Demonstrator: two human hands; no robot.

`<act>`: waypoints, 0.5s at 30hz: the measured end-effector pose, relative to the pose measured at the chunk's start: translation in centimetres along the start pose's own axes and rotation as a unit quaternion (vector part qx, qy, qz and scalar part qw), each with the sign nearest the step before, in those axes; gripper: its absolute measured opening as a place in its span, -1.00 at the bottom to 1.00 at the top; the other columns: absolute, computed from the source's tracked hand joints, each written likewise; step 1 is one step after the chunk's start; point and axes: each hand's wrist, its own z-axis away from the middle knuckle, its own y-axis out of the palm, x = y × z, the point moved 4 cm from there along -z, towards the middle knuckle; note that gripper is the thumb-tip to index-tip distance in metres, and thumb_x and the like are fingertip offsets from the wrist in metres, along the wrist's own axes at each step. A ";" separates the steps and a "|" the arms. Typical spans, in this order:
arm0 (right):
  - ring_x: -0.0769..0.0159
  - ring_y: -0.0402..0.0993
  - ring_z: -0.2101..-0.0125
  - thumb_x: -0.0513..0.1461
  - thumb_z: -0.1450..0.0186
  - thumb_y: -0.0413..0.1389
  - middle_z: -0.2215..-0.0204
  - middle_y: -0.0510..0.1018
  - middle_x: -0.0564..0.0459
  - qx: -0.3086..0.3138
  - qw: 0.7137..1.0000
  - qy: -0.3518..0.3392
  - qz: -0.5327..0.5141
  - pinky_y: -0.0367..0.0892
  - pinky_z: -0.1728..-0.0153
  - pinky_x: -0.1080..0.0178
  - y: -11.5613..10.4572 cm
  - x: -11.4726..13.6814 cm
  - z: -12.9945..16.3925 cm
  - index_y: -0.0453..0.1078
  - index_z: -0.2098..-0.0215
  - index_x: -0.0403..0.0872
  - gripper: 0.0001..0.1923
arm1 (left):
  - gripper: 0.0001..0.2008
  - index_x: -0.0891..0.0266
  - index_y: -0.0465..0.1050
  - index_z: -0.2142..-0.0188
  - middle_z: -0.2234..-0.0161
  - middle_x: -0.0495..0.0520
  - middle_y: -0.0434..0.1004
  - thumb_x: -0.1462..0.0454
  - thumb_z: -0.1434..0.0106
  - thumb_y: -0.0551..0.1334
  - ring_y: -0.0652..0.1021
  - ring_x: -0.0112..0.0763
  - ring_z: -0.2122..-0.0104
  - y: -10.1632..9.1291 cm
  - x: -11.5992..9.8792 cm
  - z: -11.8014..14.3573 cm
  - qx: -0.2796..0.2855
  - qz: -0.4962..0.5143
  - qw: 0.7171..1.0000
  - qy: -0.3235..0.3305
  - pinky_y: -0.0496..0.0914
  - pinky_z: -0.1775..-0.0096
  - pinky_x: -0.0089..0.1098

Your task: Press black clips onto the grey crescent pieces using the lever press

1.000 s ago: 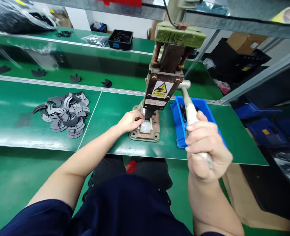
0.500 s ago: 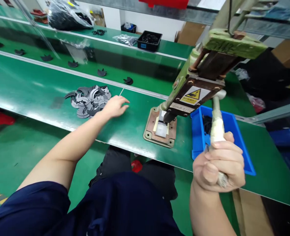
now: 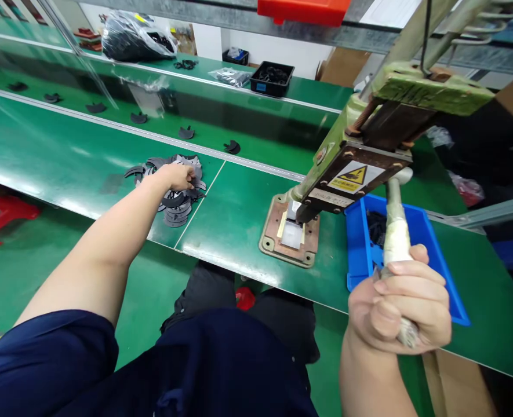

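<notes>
Green tabletop (image 3: 243, 202), smooth and glossy, a pale seam line running across it. Press (image 3: 337, 142) stood on it: heavy cast metal, chipped green paint, dark steel front plate, brownish squarish base with rounded, bolt-holed corners. Clear plastic bag (image 3: 137, 37), bulging and crinkled, sat on the far surface with dark contents. Blue bin (image 3: 446, 263), rectangular, smooth plastic walls, was on the tabletop just right of the press, dark parts inside.

Pile of grey pieces (image 3: 178, 217), left of the press: flat, thin crescents and arcs, matte, overlapping loosely, partly hidden by the arm. Lever (image 3: 396, 237) slanted down from the press's side, rod-shaped, wrapped in off-white, scuffed tape, frayed-looking at the end. Right hand (image 3: 406, 301) was closed around its lower part, fingers wrapped. Left hand (image 3: 180, 176) was over the pile with fingers bent; could not tell if it pinched a piece.

Black tray (image 3: 260, 88), rectangular plastic, held dark parts at the back. Dark half-round pieces (image 3: 138, 118) lay spaced in a row beyond the metal rail (image 3: 256, 162). Warning sticker (image 3: 356, 175), yellow triangle on white, was on the press front. Smallest: translucent whitish block (image 3: 291, 236), squarish, on the base.
</notes>
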 end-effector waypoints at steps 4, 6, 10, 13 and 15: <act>0.38 0.44 0.47 -0.02 -0.21 0.25 0.65 0.31 0.23 0.010 1.000 -0.011 -0.013 0.56 -0.06 -0.05 0.0 -0.1 0.0 0.05 0.65 0.00 -0.48 | -0.36 0.14 0.56 -0.18 -0.07 0.14 0.70 0.06 -0.11 0.44 0.66 -0.10 -0.02 0.3 -0.6 -0.5 -0.001 0.035 0.999 0.007 0.45 0.02 -0.33; 0.41 0.45 0.46 -0.02 -0.20 0.26 0.66 0.30 0.24 0.008 1.000 -0.017 -0.023 0.56 -0.07 0.00 0.0 -0.1 -0.1 0.04 0.65 -0.02 -0.46 | -0.38 0.15 0.58 -0.14 -0.04 0.14 0.71 0.04 -0.09 0.44 0.67 -0.10 0.02 0.2 -1.0 -0.4 -0.011 0.056 0.998 0.010 0.45 0.03 -0.33; 0.42 0.46 0.44 -0.03 -0.20 0.26 0.66 0.29 0.24 0.008 1.000 -0.012 -0.023 0.56 -0.07 0.00 0.1 -0.2 -0.2 0.02 0.66 -0.03 -0.45 | -0.51 0.10 0.66 -0.02 0.07 0.05 0.74 -0.01 -0.13 0.37 0.67 -0.20 0.12 -0.3 -2.1 0.1 -0.015 0.101 0.994 0.027 0.45 0.08 -0.37; 0.41 0.46 0.44 -0.03 -0.21 0.26 0.66 0.30 0.23 0.008 0.999 -0.015 -0.027 0.55 -0.07 -0.01 0.1 -0.1 -0.1 0.03 0.65 -0.02 -0.46 | -0.58 0.10 0.71 0.07 0.17 0.02 0.74 -0.03 -0.20 0.31 0.65 -0.23 0.16 -1.5 -3.5 0.9 -0.035 0.117 0.990 0.066 0.45 0.11 -0.37; 0.38 0.46 0.43 -0.04 -0.21 0.26 0.65 0.30 0.22 0.008 1.000 -0.009 -0.023 0.54 -0.09 -0.05 0.0 -0.1 0.1 0.05 0.64 -0.01 -0.49 | -0.59 0.09 0.71 0.08 0.27 0.02 0.72 -0.05 -0.25 0.28 0.65 -0.22 0.21 -2.5 -5.0 1.8 -0.072 0.142 0.984 0.081 0.46 0.14 -0.35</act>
